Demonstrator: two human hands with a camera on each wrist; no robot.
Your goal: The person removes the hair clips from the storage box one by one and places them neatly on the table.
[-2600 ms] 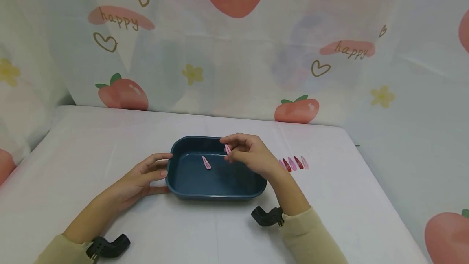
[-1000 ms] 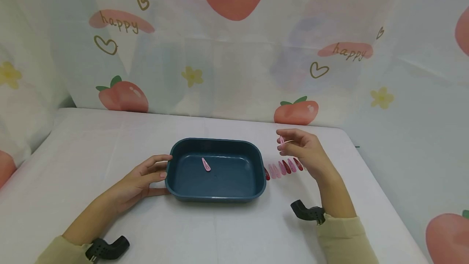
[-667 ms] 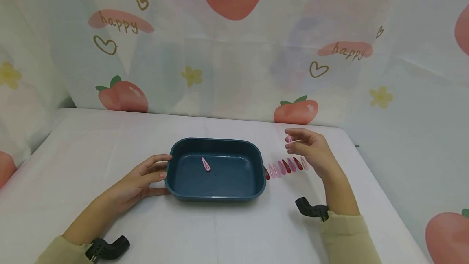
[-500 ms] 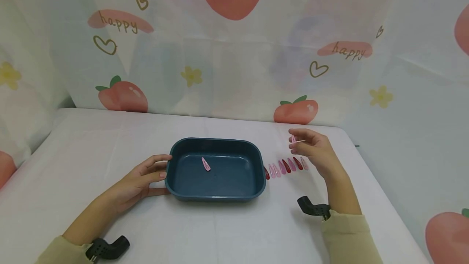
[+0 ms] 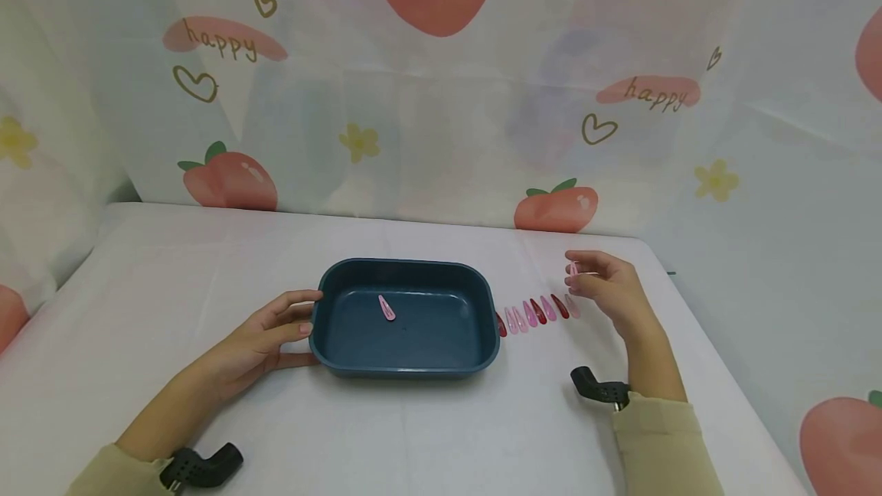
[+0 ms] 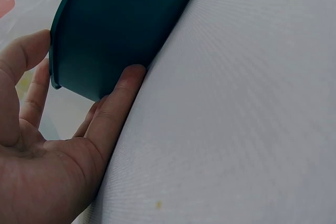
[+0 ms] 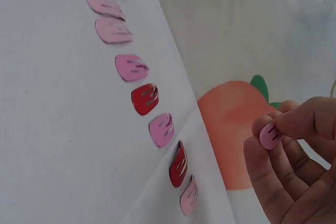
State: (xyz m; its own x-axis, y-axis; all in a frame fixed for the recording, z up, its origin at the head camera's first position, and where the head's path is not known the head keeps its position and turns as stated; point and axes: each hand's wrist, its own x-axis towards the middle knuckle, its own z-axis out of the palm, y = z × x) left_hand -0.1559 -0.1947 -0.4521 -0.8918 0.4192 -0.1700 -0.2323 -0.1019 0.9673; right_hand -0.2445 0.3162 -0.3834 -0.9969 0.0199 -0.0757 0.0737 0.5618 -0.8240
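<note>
My left hand point(image 5: 265, 331) touches the left side of a dark blue-green rectangular tray point(image 5: 406, 370). In the left wrist view its extended fingers rest against the outer wall of the tray point(image 6: 110, 40), low by the tablecloth, and the thumb is at the rim. Inside the tray lies one pink snap hair clip point(image 5: 387, 308). My right hand point(image 5: 609, 285) pinches another pink hair clip point(image 7: 270, 136) between thumb and fingertips. It is held above the table, by the right end of a slanting row of hair clips.
The row has several pink and red hair clips, among them a red clip point(image 5: 538, 311) and a pale pink clip point(image 5: 573, 306) at its right end. A red clip point(image 5: 501, 325) sits against the tray's right side. A white cloth point(image 5: 276, 251) covers the table; a printed curtain point(image 5: 441, 136) stands behind.
My right hand has moved from above the tray to the right, past the row, then slightly lower, still pinching the pink hair clip. The left hand and tray stay in place.
</note>
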